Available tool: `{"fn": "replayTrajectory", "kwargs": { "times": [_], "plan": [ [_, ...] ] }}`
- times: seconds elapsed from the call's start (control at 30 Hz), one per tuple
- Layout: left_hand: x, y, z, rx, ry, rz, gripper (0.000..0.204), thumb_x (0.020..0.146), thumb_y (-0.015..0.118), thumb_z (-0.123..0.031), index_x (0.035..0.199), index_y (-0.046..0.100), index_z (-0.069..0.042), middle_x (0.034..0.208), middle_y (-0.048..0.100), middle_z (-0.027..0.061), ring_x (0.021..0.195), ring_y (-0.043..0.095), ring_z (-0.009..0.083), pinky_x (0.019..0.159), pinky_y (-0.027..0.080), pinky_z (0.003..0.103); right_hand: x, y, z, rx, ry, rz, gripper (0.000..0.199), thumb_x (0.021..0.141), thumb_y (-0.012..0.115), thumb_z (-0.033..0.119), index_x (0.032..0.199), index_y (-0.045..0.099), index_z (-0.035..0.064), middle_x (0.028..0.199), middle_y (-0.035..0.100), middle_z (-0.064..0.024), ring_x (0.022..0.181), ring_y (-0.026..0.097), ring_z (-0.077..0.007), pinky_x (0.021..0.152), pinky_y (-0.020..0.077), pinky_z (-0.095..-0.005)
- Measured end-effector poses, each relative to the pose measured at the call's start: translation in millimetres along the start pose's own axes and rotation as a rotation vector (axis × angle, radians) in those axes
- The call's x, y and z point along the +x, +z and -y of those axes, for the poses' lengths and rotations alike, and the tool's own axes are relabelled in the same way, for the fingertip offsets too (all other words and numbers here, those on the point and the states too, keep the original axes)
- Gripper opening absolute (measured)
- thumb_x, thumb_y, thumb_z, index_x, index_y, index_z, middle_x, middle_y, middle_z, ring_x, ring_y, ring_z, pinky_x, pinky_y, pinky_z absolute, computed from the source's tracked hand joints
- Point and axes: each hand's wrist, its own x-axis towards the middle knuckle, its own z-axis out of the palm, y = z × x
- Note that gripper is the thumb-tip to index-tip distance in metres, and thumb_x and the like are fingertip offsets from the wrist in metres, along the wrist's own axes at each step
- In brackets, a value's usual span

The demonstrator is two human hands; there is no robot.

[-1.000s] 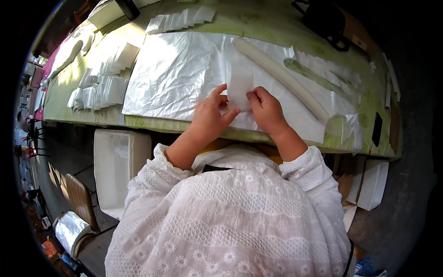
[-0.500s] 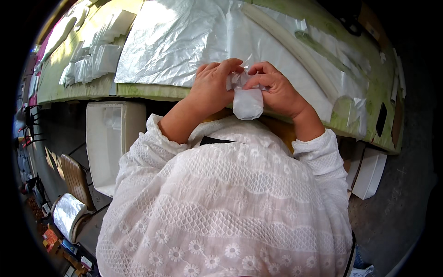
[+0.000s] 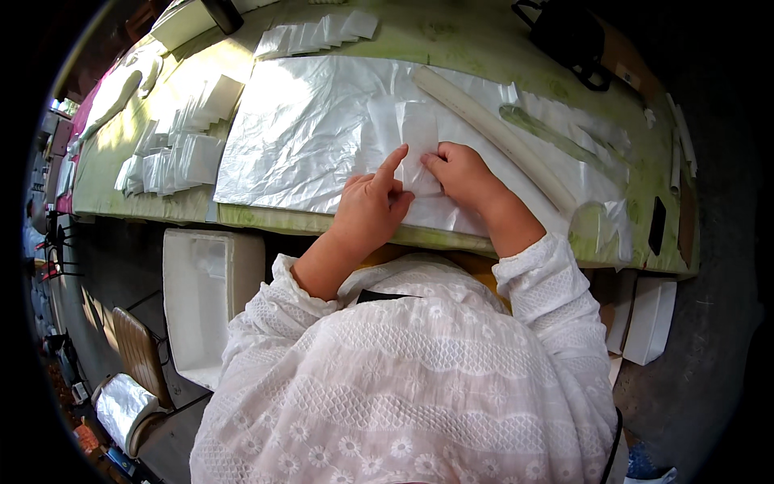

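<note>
A strip of thin, whitish folded plastic film (image 3: 417,129) lies flat over the large plastic sheet, in front of me. My right hand (image 3: 468,176) pinches its right edge between thumb and curled fingers. At the strip's left edge is my left hand (image 3: 367,202), its index finger stretched out and the tip against the film or just over it. The left thumb stands apart and the other fingers are bent, with nothing seen between them. Under both hands spreads the shiny translucent plastic sheet (image 3: 290,137), which covers the near part of the green table (image 3: 278,218).
Stacks of folded white packets (image 3: 173,165) sit on the left, and another row (image 3: 318,34) at the back. A pale tube (image 3: 492,133) slants across the right side, near a dark phone-like slab (image 3: 657,226). A white foam box (image 3: 181,302) stands below the table edge.
The hands have moved forward from near my body onto the table. The small bundled white plastic they held is replaced in view by a flat strip, and my left index finger is now extended.
</note>
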Motion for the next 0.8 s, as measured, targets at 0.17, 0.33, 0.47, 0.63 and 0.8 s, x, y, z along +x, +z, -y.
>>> {"fn": "replayTrajectory", "kwargs": {
  "times": [0.17, 0.33, 0.47, 0.63, 0.8],
  "plan": [
    [-2.2, -6.1, -0.7, 0.1, 0.108, 0.019, 0.048, 0.084, 0.076, -0.014, 0.13, 0.064, -0.012, 0.083, 0.07, 0.0041, 0.083, 0.067, 0.0266, 0.087, 0.05, 0.04, 5.2, 3.4, -0.6, -0.232, -0.081, 0.028, 0.031, 0.097, 0.065, 0.029, 0.107, 0.072, 0.0005, 0.086, 0.072, -0.0099, 0.075, 0.065, -0.0195, 0.073, 0.0518, -0.0362],
    [-8.1, -9.0, 0.0, 0.123, 0.155, 0.016, 0.037, 0.083, 0.076, -0.014, 0.119, 0.07, -0.012, 0.087, 0.071, 0.0054, 0.091, 0.066, 0.0279, 0.086, 0.05, 0.041, 5.7, 3.0, 1.6, -0.213, -0.077, 0.106, 0.028, 0.096, 0.066, 0.026, 0.109, 0.072, 0.0019, 0.093, 0.074, -0.01, 0.08, 0.065, -0.0178, 0.075, 0.0521, -0.0344],
    [-10.8, -7.5, -2.1, 0.082, 0.211, -0.028, 0.036, 0.084, 0.074, -0.011, 0.119, 0.07, -0.012, 0.096, 0.071, 0.0076, 0.096, 0.066, 0.0294, 0.091, 0.05, 0.042, -1.0, 15.7, -22.2, 0.144, -0.218, -0.017, 0.026, 0.096, 0.067, 0.027, 0.1, 0.071, 0.0022, 0.092, 0.072, -0.0126, 0.08, 0.066, -0.0225, 0.076, 0.0522, -0.0352],
    [-10.4, -9.3, -0.3, 0.071, 0.34, -0.008, 0.042, 0.086, 0.07, -0.005, 0.127, 0.064, -0.012, 0.105, 0.07, 0.0099, 0.102, 0.066, 0.0311, 0.098, 0.049, 0.045, -21.1, 22.7, -49.9, 0.131, -0.391, -0.131, 0.024, 0.096, 0.069, 0.022, 0.091, 0.065, -0.0007, 0.081, 0.067, -0.0095, 0.073, 0.06, -0.0191, 0.069, 0.0494, -0.0348],
    [-13.6, -9.2, -5.1, 0.006, 0.165, 0.036, 0.055, 0.088, 0.072, -0.008, 0.14, 0.055, -0.013, 0.1, 0.071, 0.0059, 0.101, 0.067, 0.0266, 0.103, 0.045, 0.047, -36.0, 5.1, -9.0, 0.096, -0.062, -0.041, 0.031, 0.097, 0.066, 0.027, 0.093, 0.066, -0.0033, 0.077, 0.067, -0.0141, 0.068, 0.061, -0.0218, 0.069, 0.0507, -0.0374]
  ]
}}
